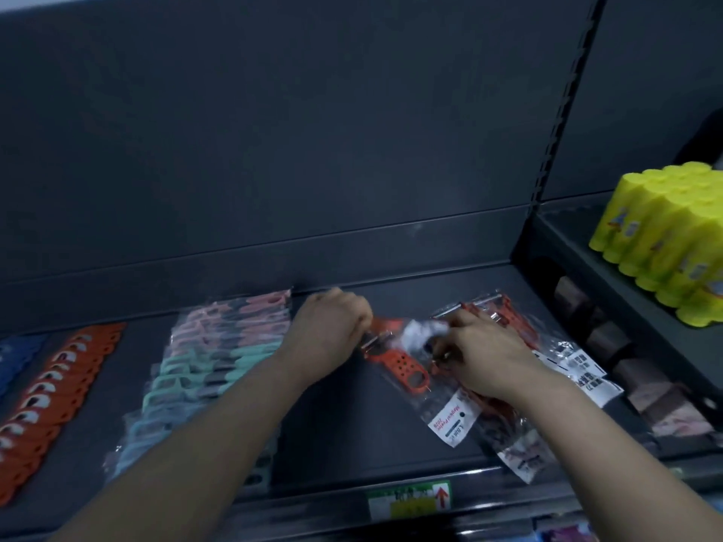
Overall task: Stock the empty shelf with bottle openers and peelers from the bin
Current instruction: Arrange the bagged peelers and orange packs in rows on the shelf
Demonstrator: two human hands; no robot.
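We see the red peeler (395,361), in its clear bag, lying flat on the dark shelf (352,436) directly between the two hands, blade end toward the back and looped handle toward the front. Our left hand (328,338) sits at the red peeler's left, at its blade end. Our right hand (481,357) sits at its right, on a loose pile of bagged peelers (508,318) that fans out from just beside the red peeler toward the front right, white labels showing. Left of the red peeler, past the left hand, runs a tidy row of pastel peelers (219,357) in pink, teal and blue. Farther left, well apart from it, is a row of orange bottle openers (58,385). Bare shelf lies in front of the red peeler down to the lip with its price label (409,498), and behind it up to the back panel (274,150). To its right, beyond the pile, the shelf ends at a slotted upright (563,111), past which stands a pack of yellow bottles (673,244). The left hand's fingers are curled tight and pinch the red peeler's blade end. The right hand's fingers are bent down onto the pile, but blur keeps us from telling whether they grip or only press.
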